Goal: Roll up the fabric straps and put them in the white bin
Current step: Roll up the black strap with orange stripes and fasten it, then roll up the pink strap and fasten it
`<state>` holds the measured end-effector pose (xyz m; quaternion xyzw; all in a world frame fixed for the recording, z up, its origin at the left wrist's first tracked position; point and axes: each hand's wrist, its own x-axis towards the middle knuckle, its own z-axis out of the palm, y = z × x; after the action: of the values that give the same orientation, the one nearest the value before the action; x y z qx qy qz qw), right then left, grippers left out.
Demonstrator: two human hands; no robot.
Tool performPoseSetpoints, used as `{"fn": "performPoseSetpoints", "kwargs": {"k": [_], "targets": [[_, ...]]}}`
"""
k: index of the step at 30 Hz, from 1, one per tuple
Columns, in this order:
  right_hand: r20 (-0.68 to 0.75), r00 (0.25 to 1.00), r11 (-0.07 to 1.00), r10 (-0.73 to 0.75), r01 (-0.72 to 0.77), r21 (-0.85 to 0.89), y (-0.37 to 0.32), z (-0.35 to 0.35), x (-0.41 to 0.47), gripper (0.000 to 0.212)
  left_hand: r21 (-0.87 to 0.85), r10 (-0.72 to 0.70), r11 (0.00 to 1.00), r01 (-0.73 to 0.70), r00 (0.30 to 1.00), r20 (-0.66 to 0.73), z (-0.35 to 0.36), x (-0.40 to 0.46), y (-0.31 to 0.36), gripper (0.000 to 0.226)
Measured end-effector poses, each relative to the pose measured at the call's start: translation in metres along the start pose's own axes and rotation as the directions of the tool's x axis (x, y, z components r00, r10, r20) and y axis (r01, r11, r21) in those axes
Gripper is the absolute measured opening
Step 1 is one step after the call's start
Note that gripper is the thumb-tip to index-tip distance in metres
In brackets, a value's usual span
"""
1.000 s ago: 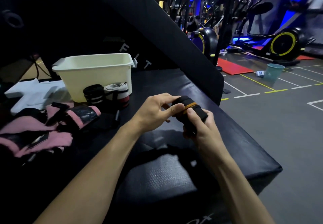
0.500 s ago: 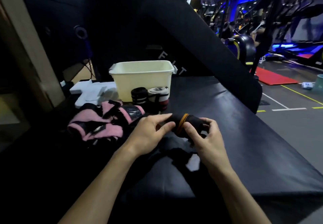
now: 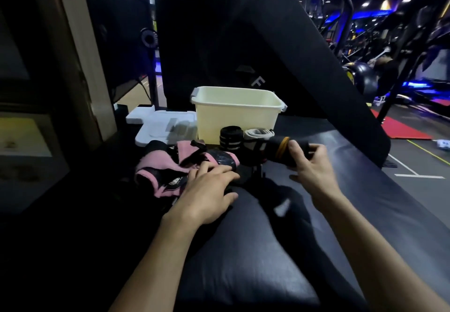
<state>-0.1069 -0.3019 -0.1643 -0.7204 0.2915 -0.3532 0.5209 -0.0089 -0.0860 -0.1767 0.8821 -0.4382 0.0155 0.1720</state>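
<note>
Nearest the camera, two bare forearms reach forward over a black padded bench (image 3: 365,214); its near edge is cut off by the bottom of the view, and a dark blurred shadow with one pale glint lies on the pad between the wrists. The left hand (image 3: 209,190) lies palm down with fingers spread and loosely straight, grasping nothing; its fingertips touch the near side of a heap of pink and black straps (image 3: 170,165) at the bench's left edge. The heap is tangled and dim, so how many straps it holds cannot be told.

The right hand (image 3: 314,165) is raised above the middle of the bench and clasps a rolled black strap (image 3: 280,149) with an orange band around it. The thumb presses the roll's near face and the fingers curl behind it, hiding its right end. The roll's long axis lies roughly level, running left to right, with its free end pointing left toward the bin's front.

Just beyond, two more rolls stand upright on the bench, touching each other: a black striped roll (image 3: 230,137) and a white roll (image 3: 258,133), the latter partly hidden by the held strap. Behind them the white bin (image 3: 233,114) stands at the bench's far edge; its inside floor is out of sight. A white foam piece (image 3: 155,126) lies left of the bin. Blurred gym machines (image 3: 365,78) fill the far right.
</note>
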Motion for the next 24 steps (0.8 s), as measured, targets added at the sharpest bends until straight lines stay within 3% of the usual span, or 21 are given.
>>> {"fn": "performPoseSetpoints", "kwargs": {"k": [6,9,11,14,17,21,24], "targets": [[0.151,0.988,0.993,-0.007,0.025,-0.118,0.002,0.051,0.0,0.051,-0.048,-0.009,0.999,0.008,1.0,-0.019,-0.007,-0.003,-0.009,0.042],[0.198,0.98,0.989,0.011,0.018,-0.146,0.002,0.054,-0.009,0.062,-0.126,-0.043,0.992,0.033,0.996,-0.082,-0.016,-0.008,-0.018,0.032],[0.213,0.975,0.998,0.056,-0.049,-0.037,-0.001,0.056,-0.024,0.069,-0.197,-0.086,0.979,0.054,0.983,-0.16,-0.022,-0.012,-0.025,0.022],[0.344,0.93,0.961,0.13,-0.203,0.186,-0.011,0.057,-0.054,0.04,-0.266,-0.154,0.96,0.083,0.954,-0.259,-0.028,-0.018,-0.032,0.011],[0.442,0.879,0.942,0.179,-0.284,0.182,-0.018,0.049,-0.061,0.038,-0.326,-0.21,0.939,0.111,0.935,-0.286,-0.027,-0.022,-0.034,0.013],[0.263,0.952,0.985,0.159,-0.17,0.022,-0.025,0.041,-0.025,0.048,-0.382,-0.263,0.914,0.139,0.918,-0.296,-0.021,-0.019,-0.035,0.022],[0.145,0.989,0.968,-0.025,0.06,-0.242,-0.036,0.042,0.0,0.044,-0.434,-0.318,0.884,0.176,0.906,-0.279,-0.019,-0.017,-0.033,0.027]]}}
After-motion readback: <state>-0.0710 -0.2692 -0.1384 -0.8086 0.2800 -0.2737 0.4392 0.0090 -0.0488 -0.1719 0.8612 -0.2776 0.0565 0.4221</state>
